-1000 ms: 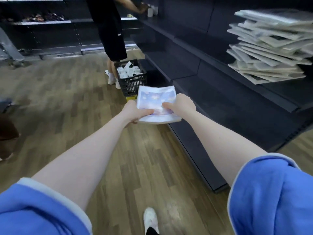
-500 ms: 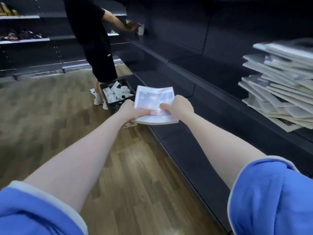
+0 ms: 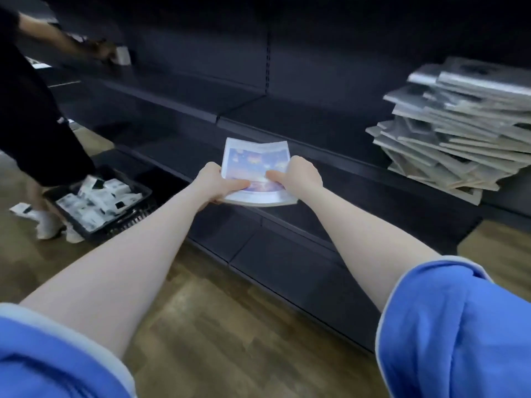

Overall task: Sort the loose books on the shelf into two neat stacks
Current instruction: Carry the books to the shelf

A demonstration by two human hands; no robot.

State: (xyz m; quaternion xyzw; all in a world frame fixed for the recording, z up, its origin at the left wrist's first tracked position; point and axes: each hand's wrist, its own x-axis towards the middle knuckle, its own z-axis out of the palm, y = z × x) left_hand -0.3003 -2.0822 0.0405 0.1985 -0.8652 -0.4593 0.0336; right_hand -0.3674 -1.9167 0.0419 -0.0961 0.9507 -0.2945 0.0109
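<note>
Swung right since the earlier frame: shelf (image 3: 301, 122) now faces square on, pile (image 3: 459, 130) shifted toward centre, other person (image 3: 31, 110) pushed to the left edge. Books (image 3: 255, 173) carried along, now held over the front lip of a lower shelf board, not resting on it.

Left hand (image 3: 218, 182) grips the books' left edge, thumb on the top cover, fingers hidden beneath. Right hand (image 3: 301, 176) grips the right edge likewise, thumb across the cover, fingers out of sight below. Small bundle, count not discernible; top cover pale with a blue and purple picture, detail blurred.

Pile cut off at the right frame edge; full extent not visible. Covers grey and pale, stacked askew with corners jutting in several directions, on the shelf board well right of the hands. Titles unreadable.

Other person cropped at the left and top; dark clothing, white shoes, one arm reaching to a pale item on an upper shelf board, item too blurred to identify.

Basket (image 3: 100, 208): black, on the floor beside that person's feet, holding many small white packets with dark marks. One similar packet lies on the floor left of it.

Shelving dark, several tiers, upper area lost in shadow. Floor (image 3: 230, 326) wood-effect planks. Blue sleeves (image 3: 459, 326) at the bottom corners.
</note>
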